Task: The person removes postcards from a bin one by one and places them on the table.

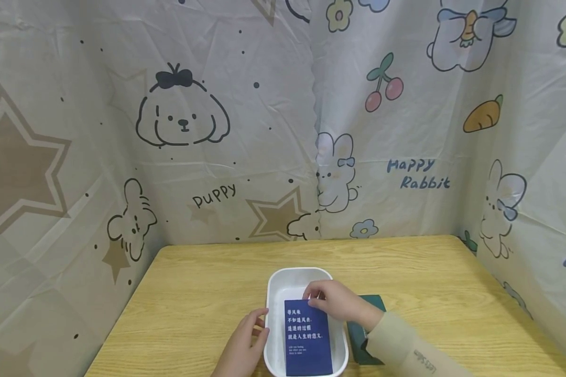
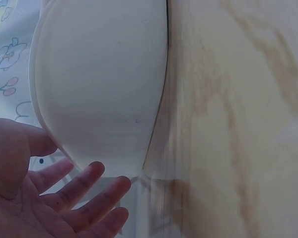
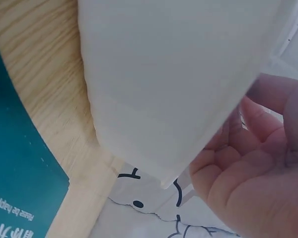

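A dark blue booklet (image 1: 308,345) with white lettering lies in the white plastic tray (image 1: 274,303), its lower end near the tray's front rim. My right hand (image 1: 332,299) pinches the booklet's top edge, thumb on the cover side and fingers curled over. In the right wrist view the tray's outer wall (image 3: 174,74) hides the booklet from sight, and the curled right hand (image 3: 253,163) shows beyond the rim. At the tray's left side is my left hand (image 1: 246,337), fingertips right at the rim. Its fingers are relaxed and spread in the left wrist view, holding nothing.
A green booklet (image 1: 368,353) lies on the wooden table (image 1: 207,283) just right of the tray, partly under my right forearm in the head view. Cloth curtains (image 1: 273,131) printed with cartoon animals hang behind the table and along both sides.
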A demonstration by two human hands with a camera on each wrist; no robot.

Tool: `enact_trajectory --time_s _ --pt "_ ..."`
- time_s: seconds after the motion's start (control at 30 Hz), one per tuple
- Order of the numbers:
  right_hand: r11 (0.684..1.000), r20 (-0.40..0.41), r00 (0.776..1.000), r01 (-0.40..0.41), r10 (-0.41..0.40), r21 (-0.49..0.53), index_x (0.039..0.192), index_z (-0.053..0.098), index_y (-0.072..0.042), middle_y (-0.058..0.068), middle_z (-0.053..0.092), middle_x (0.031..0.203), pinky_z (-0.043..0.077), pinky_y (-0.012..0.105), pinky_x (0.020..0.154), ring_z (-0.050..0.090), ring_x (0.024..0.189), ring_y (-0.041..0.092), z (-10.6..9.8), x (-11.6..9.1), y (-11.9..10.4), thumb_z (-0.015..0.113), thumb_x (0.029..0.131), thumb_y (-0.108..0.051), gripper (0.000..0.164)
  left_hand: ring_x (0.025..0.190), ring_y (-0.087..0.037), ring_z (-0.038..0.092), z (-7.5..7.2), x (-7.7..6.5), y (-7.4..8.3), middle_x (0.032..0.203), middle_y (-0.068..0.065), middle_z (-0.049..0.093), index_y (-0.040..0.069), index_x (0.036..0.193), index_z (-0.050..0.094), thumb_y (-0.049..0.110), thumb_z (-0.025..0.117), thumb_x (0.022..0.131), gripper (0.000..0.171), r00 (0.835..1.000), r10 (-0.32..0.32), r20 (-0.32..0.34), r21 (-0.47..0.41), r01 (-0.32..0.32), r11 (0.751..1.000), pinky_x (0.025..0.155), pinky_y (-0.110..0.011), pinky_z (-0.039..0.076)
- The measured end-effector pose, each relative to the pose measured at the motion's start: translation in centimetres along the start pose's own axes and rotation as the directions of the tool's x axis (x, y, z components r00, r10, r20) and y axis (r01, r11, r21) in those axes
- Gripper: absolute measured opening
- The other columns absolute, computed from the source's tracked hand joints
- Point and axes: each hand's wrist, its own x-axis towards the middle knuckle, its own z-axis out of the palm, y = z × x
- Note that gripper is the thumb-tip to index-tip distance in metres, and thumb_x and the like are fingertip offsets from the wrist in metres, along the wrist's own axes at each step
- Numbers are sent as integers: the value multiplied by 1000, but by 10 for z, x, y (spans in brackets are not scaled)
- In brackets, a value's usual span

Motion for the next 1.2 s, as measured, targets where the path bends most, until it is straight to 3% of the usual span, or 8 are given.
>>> enact_trajectory --time_s 0.23,0.4,0.63,0.87,1.2 --pt "997 -44 998 -30 33 72 99 65 -21 -3 65 87 52 40 76 57 80 13 -11 -4 5 56 95 -19 10 92 -21 59 0 0 -1 105 -8 58 9 131 50 17 56 94 38 1000 13 -6 -6 -13 1000 76 -42 54" --pt "991 -100 992 -71 82 116 103 66 -22 -1 67 90 54 39 75 59 80 13 -24 -9 8 55 96 -21 13 93 -21 59 0 0 0 105 -7 58 10 131 49 18 55 95 38 1000 -15 15 1 15 1000 76 -42 54" --pt "974 -149 978 -112 143 198 102 65 -15 3 69 89 57 37 72 62 75 14 -45 -18 14 57 95 -21 12 95 -22 58 0 2 -2 106 -7 57 10 132 48 20 55 95 39 998 -57 42 1 57 998 78 -44 55" --pt "970 -176 968 -142 178 196 102 65 -11 4 70 88 56 39 73 62 75 15 -60 -29 26 57 95 -22 16 96 -22 57 -1 4 -2 107 -7 56 11 133 48 19 54 95 39 995 -84 57 0 84 996 78 -44 55" --pt "968 -175 965 -161 196 192 103 65 -9 7 70 92 56 40 74 61 77 16 -76 -45 46 58 95 -22 17 94 -21 57 0 3 -1 106 -8 57 10 132 48 19 54 95 39 996 -73 50 -2 74 997 76 -42 55"
